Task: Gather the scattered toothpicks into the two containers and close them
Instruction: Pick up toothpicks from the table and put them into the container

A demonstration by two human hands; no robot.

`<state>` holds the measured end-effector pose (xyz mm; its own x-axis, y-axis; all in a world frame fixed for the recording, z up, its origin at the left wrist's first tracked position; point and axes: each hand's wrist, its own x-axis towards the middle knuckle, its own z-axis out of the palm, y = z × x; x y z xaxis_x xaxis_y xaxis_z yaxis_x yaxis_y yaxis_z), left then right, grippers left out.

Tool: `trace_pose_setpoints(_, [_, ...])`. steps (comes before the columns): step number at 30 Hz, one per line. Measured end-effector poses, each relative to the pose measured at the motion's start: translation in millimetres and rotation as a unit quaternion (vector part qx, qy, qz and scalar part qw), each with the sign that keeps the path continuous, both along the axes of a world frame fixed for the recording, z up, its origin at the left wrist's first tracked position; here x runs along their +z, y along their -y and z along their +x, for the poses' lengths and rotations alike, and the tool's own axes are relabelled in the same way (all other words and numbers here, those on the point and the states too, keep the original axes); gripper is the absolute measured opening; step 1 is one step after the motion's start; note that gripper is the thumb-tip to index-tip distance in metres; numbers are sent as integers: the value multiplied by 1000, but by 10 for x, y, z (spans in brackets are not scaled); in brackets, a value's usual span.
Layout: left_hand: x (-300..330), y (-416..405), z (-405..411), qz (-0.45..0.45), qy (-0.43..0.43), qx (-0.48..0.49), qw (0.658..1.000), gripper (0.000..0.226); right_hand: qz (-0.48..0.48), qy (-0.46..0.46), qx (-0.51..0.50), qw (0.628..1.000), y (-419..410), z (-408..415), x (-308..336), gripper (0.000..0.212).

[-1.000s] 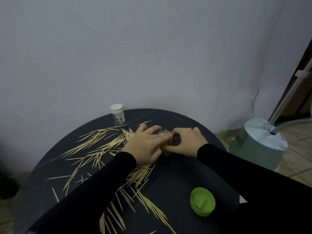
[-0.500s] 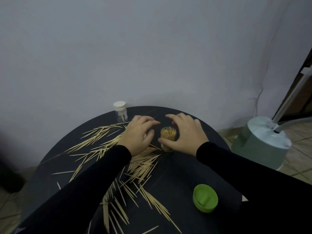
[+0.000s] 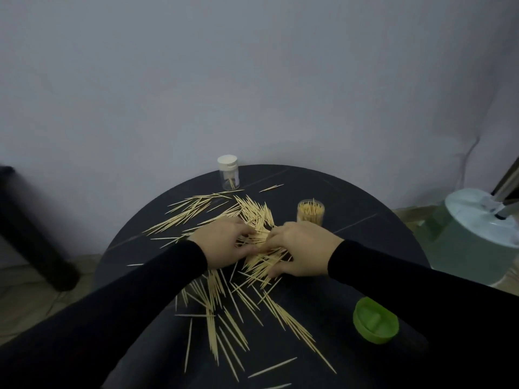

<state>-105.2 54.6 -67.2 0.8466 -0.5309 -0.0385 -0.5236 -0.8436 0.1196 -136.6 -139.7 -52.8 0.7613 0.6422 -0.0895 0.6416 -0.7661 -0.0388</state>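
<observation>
Landmark: open container [image 3: 310,211], upright on the round black table [image 3: 379,228], already packed with toothpicks, no lid on.

Both hands are down on the toothpick pile [image 3: 257,220] just in front and left of the open container. Left hand [image 3: 224,242] and right hand [image 3: 302,252] sit close together, fingers curled into the sticks and raking them toward each other; the fingertips are buried in the pile, so whether either has a bundle firmly pinched I cannot tell.

More toothpicks fan out from the pile, well nearer the person than the open container, some close to the table edge. The second container [image 3: 229,175], clear with a white cap on, stands far behind and left of the open container, nearly empty. The green lid [image 3: 375,324] lies upturned well in front and right of it.

Risks, as judged:
- Raking could push loose sticks off the near edge.
- The open container looks full; forcing more in may tip it or spill it.
- A crossed, unaligned bundle would jam at the mouth.
- The right sleeve [image 3: 393,273] could knock the green lid away.
</observation>
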Motion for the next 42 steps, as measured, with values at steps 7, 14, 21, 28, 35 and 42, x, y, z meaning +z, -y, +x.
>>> trace_pose_setpoints(7, [-88, 74, -74, 3, 53, -4, 999, 38, -11, 7, -22, 1000, 28, -9, 5, 37])
trace_pose_setpoints(14, [-98, 141, -22, 11, 83, -14, 996, 31, -39, 12, -60, 997, 47, 12, 17, 30])
trace_pose_setpoints(21, [-110, 235, -48, 17, 101, -17, 995, 30, -43, -6, -140, 989, 84, 50, -50, 25])
trace_pose_setpoints(28, [-142, 261, -61, 18, 111, -12, 994, 28, -55, -65, -153, 985, 29, 67, -1, 35])
trace_pose_setpoints(35, [-131, 231, -66, -9, 139, 11, 990, 29, -63, -58, -183, 979, 80, 67, 36, 28])
trace_pose_setpoints(42, [-74, 202, -51, -77, 152, 62, 983, 21, 14, -21, -218, 976, 174, -9, 100, 23])
